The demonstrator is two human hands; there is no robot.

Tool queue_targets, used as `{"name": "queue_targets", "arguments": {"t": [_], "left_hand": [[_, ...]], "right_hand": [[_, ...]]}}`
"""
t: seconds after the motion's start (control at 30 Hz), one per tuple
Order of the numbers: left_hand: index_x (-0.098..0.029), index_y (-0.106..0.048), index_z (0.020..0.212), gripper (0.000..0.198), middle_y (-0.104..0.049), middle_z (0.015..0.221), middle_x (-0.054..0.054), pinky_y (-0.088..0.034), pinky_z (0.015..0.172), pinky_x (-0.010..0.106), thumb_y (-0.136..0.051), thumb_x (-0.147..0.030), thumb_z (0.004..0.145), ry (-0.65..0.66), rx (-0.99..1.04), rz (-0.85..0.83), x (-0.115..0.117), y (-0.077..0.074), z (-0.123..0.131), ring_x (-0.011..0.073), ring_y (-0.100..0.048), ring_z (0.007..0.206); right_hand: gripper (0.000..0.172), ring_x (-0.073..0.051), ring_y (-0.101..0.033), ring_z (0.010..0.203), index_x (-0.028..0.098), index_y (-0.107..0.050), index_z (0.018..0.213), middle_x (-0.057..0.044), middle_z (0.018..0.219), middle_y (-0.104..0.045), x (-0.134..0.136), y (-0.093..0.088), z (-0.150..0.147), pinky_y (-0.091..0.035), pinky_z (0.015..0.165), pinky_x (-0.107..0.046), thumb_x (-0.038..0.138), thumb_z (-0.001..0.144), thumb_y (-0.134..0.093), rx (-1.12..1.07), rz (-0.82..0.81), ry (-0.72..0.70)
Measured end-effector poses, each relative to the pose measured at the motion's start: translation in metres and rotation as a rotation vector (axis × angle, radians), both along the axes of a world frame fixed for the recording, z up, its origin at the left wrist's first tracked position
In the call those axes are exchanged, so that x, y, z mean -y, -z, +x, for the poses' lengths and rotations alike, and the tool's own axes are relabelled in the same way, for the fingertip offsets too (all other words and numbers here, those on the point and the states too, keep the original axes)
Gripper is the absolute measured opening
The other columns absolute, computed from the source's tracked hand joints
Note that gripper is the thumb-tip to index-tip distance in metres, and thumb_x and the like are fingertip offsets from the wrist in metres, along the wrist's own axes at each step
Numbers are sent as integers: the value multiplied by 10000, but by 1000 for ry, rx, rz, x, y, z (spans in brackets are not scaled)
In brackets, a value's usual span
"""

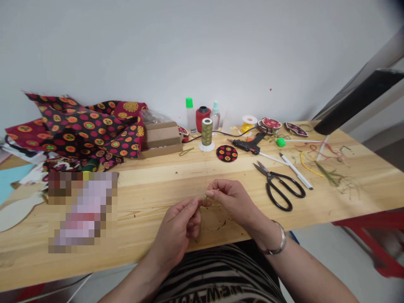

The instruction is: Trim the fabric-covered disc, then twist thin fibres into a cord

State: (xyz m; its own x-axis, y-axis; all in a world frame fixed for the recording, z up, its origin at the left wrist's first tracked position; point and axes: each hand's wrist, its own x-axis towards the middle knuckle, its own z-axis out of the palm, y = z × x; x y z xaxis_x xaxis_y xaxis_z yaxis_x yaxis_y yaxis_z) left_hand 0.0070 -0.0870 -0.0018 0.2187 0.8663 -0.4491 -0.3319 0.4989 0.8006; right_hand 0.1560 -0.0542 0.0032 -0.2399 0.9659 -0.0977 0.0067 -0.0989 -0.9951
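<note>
My left hand (179, 225) and my right hand (229, 198) meet over the near edge of the wooden table (158, 185). Both pinch, fingertips almost touching, on something very thin, perhaps a thread, too fine to name. A faint dark loop lies on the wood just beneath them. A metal bracelet (279, 242) circles my right wrist. Black scissors (279, 185) lie to the right of my right hand. A round patterned fabric disc (226, 153) lies farther back.
Patterned dark and red fabric (85, 130) is heaped at back left beside a cardboard box (162, 139). An olive thread spool (207, 132), bottles, a red spool, a glue gun (249, 146), pens and thread scraps sit at the back and right. A blurred patch covers the left front.
</note>
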Motion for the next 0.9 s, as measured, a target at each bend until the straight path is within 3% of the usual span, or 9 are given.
{"name": "queue_targets", "arguments": {"t": [0.2, 0.5, 0.9], "left_hand": [[-131, -648, 791, 246, -297, 488, -86, -137, 402, 176, -631, -374, 758, 10, 3, -5, 0, 1, 1, 40, -192, 433], [-129, -642, 849, 238, -262, 476, -98, -124, 405, 180, -596, -354, 791, 50, 98, -45, 2, -1, 2, 46, -156, 429], [-146, -582, 759, 198, -248, 472, -107, -135, 387, 146, -642, -334, 763, 71, 228, -107, -1, 2, -1, 33, -130, 419]], "right_hand": [[191, -82, -365, 546, 153, -508, 586, 47, 563, -415, -1, 0, 1, -303, 545, -225, 267, 722, -576, 13, 18, 11], [178, -104, -466, 568, 163, -511, 603, 34, 565, -475, -2, 1, 1, -375, 581, -240, 255, 747, -560, 19, 53, 12], [129, -118, -501, 658, 172, -586, 655, 14, 649, -558, -9, -4, 2, -394, 654, -247, 211, 778, -577, 239, 326, 14]]}}
